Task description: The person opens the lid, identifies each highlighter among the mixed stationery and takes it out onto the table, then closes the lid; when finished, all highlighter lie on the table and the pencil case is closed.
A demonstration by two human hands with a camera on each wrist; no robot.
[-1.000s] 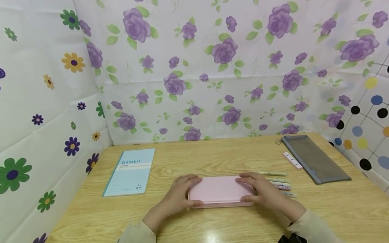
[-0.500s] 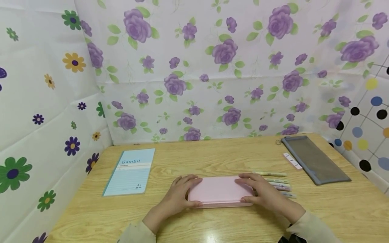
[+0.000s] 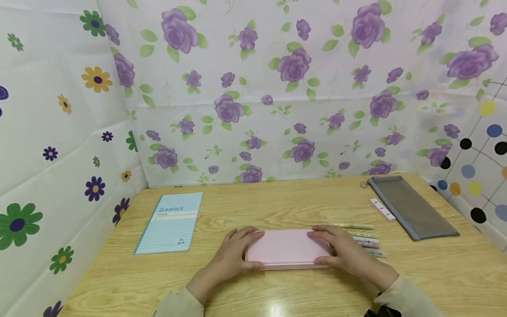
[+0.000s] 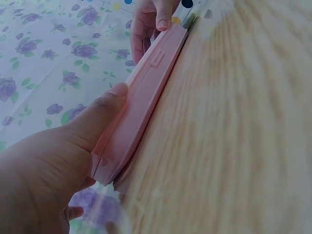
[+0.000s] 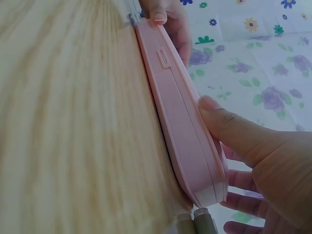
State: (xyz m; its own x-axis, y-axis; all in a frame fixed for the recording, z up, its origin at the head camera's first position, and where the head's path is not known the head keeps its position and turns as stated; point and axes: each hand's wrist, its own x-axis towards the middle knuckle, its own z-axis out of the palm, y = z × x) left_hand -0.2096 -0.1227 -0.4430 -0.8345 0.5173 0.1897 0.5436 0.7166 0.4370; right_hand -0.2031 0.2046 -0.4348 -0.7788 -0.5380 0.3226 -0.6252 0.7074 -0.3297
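A closed pink pencil case (image 3: 288, 247) lies flat on the wooden table, with a small raised clasp on its front side in both wrist views. At its left end my left hand (image 3: 233, 254) grips it, thumb at the front edge and fingers over the back. My right hand (image 3: 347, 252) holds the right end in the same way. In the right wrist view, some of that hand's fingers (image 5: 246, 200) lie behind the case. Several pale markers (image 3: 366, 241) lie to the right of the case, partly hidden by my right hand.
A light blue notebook (image 3: 170, 223) lies at the left of the table (image 3: 253, 204). At the right are a grey mesh zip pouch (image 3: 413, 207) and a small pinkish-white strip (image 3: 382, 209). Flowered cloth (image 3: 253, 114) hangs behind the table.
The pencil case's lid appears slightly lower at the front, and the gap under it has narrowed. Both hands stay in place on the case.
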